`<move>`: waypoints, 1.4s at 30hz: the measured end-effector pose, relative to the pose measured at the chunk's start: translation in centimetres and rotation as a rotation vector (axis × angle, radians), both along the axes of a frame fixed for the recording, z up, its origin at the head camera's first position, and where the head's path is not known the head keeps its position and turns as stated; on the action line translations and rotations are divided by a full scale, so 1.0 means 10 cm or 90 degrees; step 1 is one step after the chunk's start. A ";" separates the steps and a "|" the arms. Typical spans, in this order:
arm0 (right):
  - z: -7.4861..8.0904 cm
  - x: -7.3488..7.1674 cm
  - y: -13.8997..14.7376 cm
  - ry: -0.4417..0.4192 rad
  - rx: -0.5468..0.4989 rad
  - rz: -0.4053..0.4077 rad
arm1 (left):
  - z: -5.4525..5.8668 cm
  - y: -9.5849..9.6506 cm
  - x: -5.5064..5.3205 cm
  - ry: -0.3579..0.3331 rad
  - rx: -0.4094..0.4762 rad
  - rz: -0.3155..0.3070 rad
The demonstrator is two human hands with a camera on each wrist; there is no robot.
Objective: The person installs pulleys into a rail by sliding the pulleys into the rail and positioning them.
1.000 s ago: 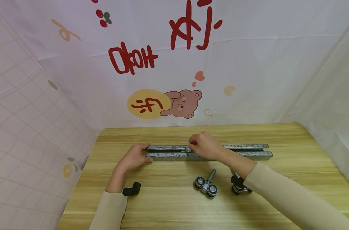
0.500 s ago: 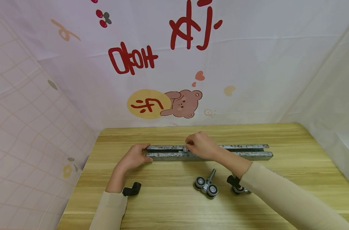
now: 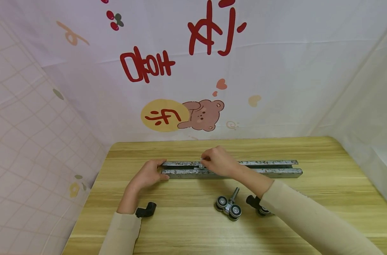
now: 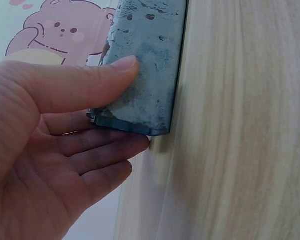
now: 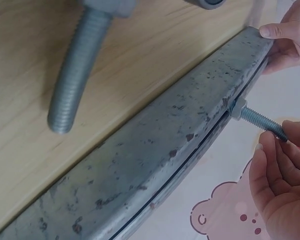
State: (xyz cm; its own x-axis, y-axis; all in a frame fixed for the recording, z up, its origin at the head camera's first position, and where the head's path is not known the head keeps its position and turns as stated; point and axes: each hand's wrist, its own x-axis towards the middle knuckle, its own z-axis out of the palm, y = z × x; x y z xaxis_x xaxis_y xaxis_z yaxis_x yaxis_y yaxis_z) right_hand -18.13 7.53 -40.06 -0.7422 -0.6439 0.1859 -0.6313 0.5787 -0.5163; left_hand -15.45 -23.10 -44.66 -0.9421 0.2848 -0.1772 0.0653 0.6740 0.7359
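A grey, rust-spotted metal channel rail (image 3: 183, 174) lies across the table with its slot facing up. My left hand (image 3: 147, 173) grips its left end, the thumb (image 4: 102, 87) on the near side and the fingers at the far side and end. A threaded bolt with a nut (image 5: 260, 120) sticks out of the slot. My right hand (image 3: 220, 162) pinches the tip of this bolt between thumb and fingers. Whatever the bolt joins inside the rail is mostly hidden.
A roller trolley (image 3: 228, 208) with black-rimmed wheels and a bolt lies in front of the rail. Another trolley (image 3: 263, 211) is partly covered by the right sleeve. Black elbow-shaped pieces (image 3: 146, 210) sit at both wrists. A printed cloth stands behind the table.
My right hand has moved left along the rail, carrying the bolt along the slot. The left hand and rail have stayed in place.
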 end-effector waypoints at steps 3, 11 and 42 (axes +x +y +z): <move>0.00 -0.01 -0.03 -0.010 0.000 -0.004 | 0.00 -0.01 0.00 0.001 0.000 0.002; 0.01 0.00 -0.05 -0.043 -0.011 -0.020 | -0.01 -0.01 -0.01 -0.004 0.008 -0.001; 0.01 0.00 -0.37 -0.042 0.002 -0.008 | -0.03 0.00 -0.02 -0.012 0.003 0.004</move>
